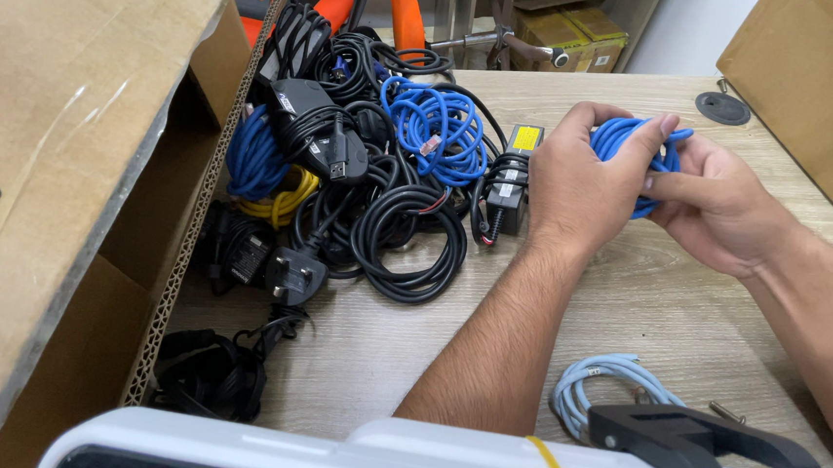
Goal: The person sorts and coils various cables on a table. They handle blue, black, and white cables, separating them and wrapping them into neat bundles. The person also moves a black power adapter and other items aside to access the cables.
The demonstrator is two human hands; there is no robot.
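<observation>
Both my hands hold a coiled blue cable (628,141) above the wooden desk (685,311). My left hand (576,182) wraps around the coil from the left, fingers curled over its top. My right hand (716,206) grips the same coil from the right, thumb pressed against it. Most of the coil is hidden inside my hands.
A tangled pile of black power cables (388,222), adapters (510,182), a plug (294,276) and another blue cable (436,128) lies left of my hands. An open cardboard box (70,161) stands at the far left. A light blue cable (602,379) and black clamp (695,444) lie near me.
</observation>
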